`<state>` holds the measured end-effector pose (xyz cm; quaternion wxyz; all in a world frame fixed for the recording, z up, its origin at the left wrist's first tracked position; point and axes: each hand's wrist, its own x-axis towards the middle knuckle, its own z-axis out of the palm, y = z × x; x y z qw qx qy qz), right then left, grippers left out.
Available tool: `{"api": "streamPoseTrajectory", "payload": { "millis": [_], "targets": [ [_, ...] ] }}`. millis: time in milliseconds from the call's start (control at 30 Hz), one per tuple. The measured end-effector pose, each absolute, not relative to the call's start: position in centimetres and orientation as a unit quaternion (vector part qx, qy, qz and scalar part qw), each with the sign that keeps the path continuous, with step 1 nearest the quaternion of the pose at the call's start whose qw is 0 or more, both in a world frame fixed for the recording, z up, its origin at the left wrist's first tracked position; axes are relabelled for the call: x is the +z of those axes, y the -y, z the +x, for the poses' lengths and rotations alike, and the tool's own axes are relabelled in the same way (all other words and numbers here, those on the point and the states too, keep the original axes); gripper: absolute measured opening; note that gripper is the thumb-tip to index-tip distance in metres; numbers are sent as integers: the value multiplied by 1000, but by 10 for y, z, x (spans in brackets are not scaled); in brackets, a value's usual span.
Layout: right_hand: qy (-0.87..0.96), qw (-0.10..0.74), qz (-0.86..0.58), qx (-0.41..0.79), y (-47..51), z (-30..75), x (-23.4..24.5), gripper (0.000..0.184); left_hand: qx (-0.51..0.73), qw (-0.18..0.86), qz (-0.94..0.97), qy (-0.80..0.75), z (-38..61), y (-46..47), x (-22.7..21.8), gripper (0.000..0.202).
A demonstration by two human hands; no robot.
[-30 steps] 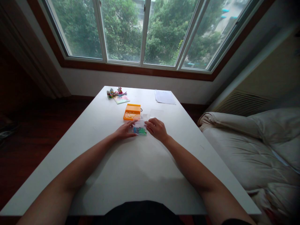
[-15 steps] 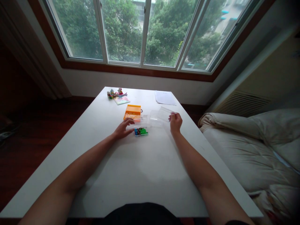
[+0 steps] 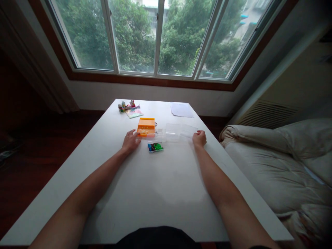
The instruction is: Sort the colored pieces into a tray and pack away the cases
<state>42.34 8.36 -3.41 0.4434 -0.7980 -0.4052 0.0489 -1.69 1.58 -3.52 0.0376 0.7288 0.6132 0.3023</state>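
Observation:
My left hand point(image 3: 131, 141) rests on the table with its fingers stretched out, at the near left corner of an orange case point(image 3: 146, 122). The case lies open with small pale pieces in its near half. My right hand point(image 3: 199, 139) has its fingers curled around the right edge of a clear plastic lid point(image 3: 188, 131), low over the table. Left of that lid lies another clear plastic container point(image 3: 172, 131). In front of the case sits a shallow tray point(image 3: 155, 150) of small blue, brown and green pieces.
The white table point(image 3: 155, 193) stands before a window. Small toy figures point(image 3: 122, 107) and a pastel card point(image 3: 134, 113) lie at its far left. White paper sheets point(image 3: 182, 109) are at the far right. A couch point(image 3: 269, 166) is beyond the right edge.
My left hand has moved left, away from the small tray to the orange case's corner. My right hand has shifted right and lowered, and the clear lid lies flatter.

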Motion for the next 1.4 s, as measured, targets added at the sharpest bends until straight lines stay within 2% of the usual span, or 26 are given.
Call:
{"api": "streamPoseTrajectory", "payload": {
  "millis": [133,233,467,733,867,967,1067,1167,1267,1400],
  "targets": [
    [398,515,-759,0,-81,422,-32,24,316,43,707,-631,-19,-16,-34,14],
    [422,547,-721,-55,-78,417,-29,24,353,67,686,-632,-20,-16,-31,7],
    [510,551,-649,-124,-66,398,-16,21,546,46,603,-580,-23,-18,-14,9],
    [570,566,-576,-153,-44,374,10,22,597,27,630,-496,3,8,30,8],
    [595,608,-523,-45,-31,350,28,25,601,54,668,-436,29,31,52,10],
    [589,626,-487,154,-22,327,43,31,605,93,687,-392,48,47,62,11],
    [576,591,-430,366,-12,307,57,42,603,153,697,-358,64,63,65,13],
    [545,552,-381,503,-2,294,69,50,563,182,728,-345,73,75,62,13],
    [522,530,-373,555,5,289,76,48,516,190,760,-347,76,81,58,16],
    [507,537,-393,548,3,290,77,41,498,200,772,-341,74,77,51,13]
  ]
}}
